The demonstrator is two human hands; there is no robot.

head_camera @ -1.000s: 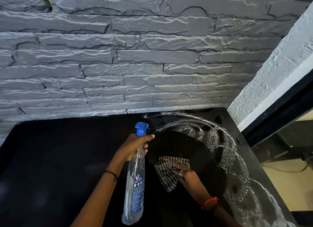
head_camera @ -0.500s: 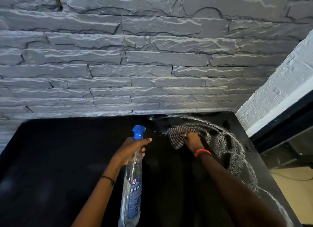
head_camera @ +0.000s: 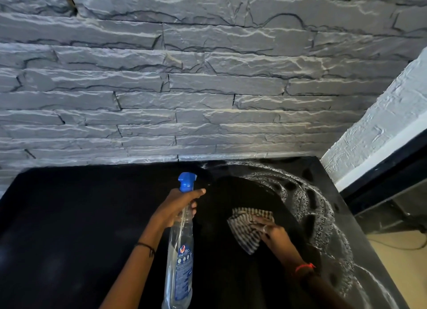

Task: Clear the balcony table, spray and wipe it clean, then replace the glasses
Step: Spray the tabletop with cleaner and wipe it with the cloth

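Table [head_camera: 69, 228] top bare of glasses: clearing judged done; glasses out of view. Left hand [head_camera: 175, 207] wraps neck of spray bottle [head_camera: 180, 258], held over table middle, index finger stretched out below blue head. Right hand [head_camera: 275, 233] presses checked cloth [head_camera: 247, 232] with flattish fingers on table's right half. Foam arcs [head_camera: 318, 211] ring wiped dark patch toward table's right edge. Table's left half looks unwiped. Left, by judgement: finish wipe, return glasses.

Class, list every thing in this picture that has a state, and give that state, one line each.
black table: foam streaks arc over its right side; none on its left.
spray bottle: roughly upright, blue nozzle on top, gripped at the neck.
left hand: grips the spray bottle.
checked cloth: crumpled, pressed on the black table.
right hand: presses the checked cloth, fingers flat.
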